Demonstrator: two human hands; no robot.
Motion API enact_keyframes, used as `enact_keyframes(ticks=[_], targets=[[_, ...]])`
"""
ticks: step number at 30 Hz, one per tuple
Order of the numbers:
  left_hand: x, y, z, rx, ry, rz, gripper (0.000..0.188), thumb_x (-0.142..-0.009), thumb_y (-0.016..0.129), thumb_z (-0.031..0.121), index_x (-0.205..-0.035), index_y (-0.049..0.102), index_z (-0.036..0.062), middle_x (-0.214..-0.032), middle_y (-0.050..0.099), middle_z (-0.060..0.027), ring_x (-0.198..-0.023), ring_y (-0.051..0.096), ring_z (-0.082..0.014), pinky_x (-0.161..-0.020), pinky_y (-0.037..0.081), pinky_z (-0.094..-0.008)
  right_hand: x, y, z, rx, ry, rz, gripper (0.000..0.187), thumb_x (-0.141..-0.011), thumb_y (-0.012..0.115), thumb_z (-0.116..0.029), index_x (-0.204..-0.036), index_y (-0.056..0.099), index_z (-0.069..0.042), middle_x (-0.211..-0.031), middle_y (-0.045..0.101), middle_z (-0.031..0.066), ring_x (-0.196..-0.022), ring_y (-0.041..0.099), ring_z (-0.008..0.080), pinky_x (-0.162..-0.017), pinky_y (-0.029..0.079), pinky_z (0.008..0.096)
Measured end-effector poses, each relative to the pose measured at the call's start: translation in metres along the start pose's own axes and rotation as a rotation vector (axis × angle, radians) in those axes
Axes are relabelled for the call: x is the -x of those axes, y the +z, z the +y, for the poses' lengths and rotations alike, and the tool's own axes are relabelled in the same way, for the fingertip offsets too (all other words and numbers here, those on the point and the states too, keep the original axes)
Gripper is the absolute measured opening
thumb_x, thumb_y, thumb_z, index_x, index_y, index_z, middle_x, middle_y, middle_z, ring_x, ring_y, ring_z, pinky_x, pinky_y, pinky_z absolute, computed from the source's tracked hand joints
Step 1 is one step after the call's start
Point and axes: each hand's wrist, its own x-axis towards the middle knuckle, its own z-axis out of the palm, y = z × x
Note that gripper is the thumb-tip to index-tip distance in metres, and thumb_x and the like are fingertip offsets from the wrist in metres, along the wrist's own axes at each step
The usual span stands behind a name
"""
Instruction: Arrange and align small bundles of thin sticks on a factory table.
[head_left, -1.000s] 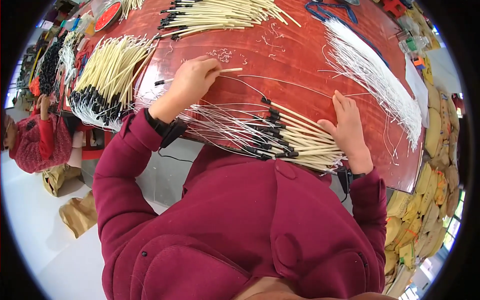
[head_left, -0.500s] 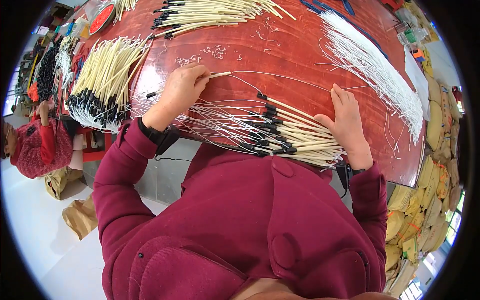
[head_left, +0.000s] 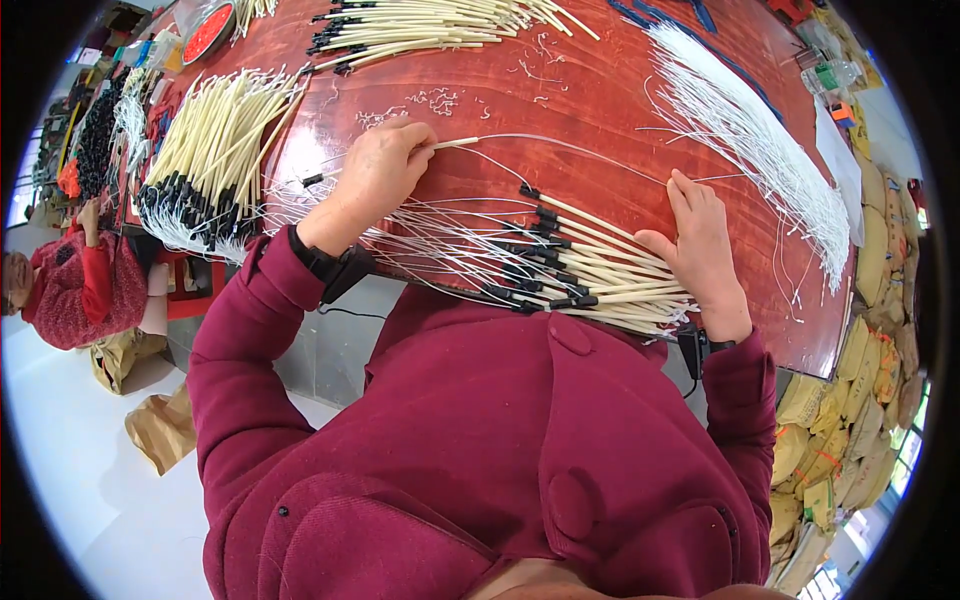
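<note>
My left hand (head_left: pixel 385 172) is closed around a thin cream tube (head_left: pixel 458 143) with a black end piece (head_left: pixel 313 180). A white cord (head_left: pixel 575 144) arcs from the tube's right end over the table to the fingertips of my right hand (head_left: pixel 695 240). That hand lies on the table with fingers stretched and thumb apart; its fingertips touch the cord. Between my hands, at the near edge, lies a pile of similar cream tubes (head_left: pixel 610 270) with black ends, their white cords (head_left: pixel 430 235) trailing left under my left wrist.
A bundle of white cords (head_left: pixel 745 140) lies at the right. More cream tubes lie in a far stack (head_left: pixel 420 30) and a left stack (head_left: pixel 220 140). White cord scraps (head_left: pixel 435 100) are scattered beyond my left hand. Another person (head_left: pixel 85 285) sits at the left; sacks (head_left: pixel 840 400) are piled at the right.
My left hand has moved slightly right with the tube, and the cord bows a little more. My right hand stays in about the same place.
</note>
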Motion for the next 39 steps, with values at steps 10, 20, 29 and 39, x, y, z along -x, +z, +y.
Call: enact_keyframes(ticks=[10, 20, 29, 39], targets=[[-0.097, 0.078, 0.100, -0.318, 0.404, -0.246, 0.010, -0.085, 0.061, 0.009, -0.094, 0.065, 0.0065, -0.098, 0.065, -0.0107, -0.092, 0.067, -0.0329, -0.077, 0.057, -0.0446, -0.007, -0.004, -0.012, -0.072, -0.137, -0.018, 0.068, -0.086, 0.073, -0.037, -0.134, 0.055, 0.006, -0.148, 0.050, 0.0165, -0.130, 0.048, 0.0357, -0.110, 0.037, 0.0445], [-0.055, 0.030, 0.036, -0.128, 0.152, -0.111, 0.012, -0.089, 0.063, 0.010, -0.099, 0.060, 0.0030, -0.097, 0.063, -0.0168, -0.093, 0.065, -0.0390, -0.080, 0.053, -0.0491, 0.015, -0.008, 0.017, -0.236, -0.073, -0.044, 0.056, -0.093, 0.064, -0.037, -0.130, 0.059, 0.005, -0.145, 0.055, 0.0141, -0.129, 0.049, 0.0328, -0.110, 0.036, 0.0423], [-0.074, 0.047, 0.053, -0.124, 0.097, -0.093, 0.017, -0.090, 0.065, 0.018, -0.095, 0.060, 0.0024, -0.094, 0.066, -0.0196, -0.090, 0.065, -0.0405, -0.079, 0.052, -0.0497, 0.015, -0.004, 0.015, -0.255, -0.064, -0.013, 0.054, -0.095, 0.063, -0.037, -0.129, 0.061, 0.005, -0.142, 0.057, 0.0138, -0.127, 0.051, 0.0320, -0.108, 0.038, 0.0423], [-0.086, 0.043, 0.031, -0.018, 0.096, -0.106, 0.017, -0.088, 0.064, 0.016, -0.089, 0.061, -0.0010, -0.083, 0.068, -0.0218, -0.081, 0.065, -0.0443, -0.071, 0.051, -0.0508, 0.020, 0.000, 0.014, -0.227, -0.056, 0.008, 0.054, -0.093, 0.063, -0.037, -0.131, 0.060, 0.003, -0.142, 0.057, 0.0126, -0.126, 0.051, 0.0314, -0.107, 0.038, 0.0419]])
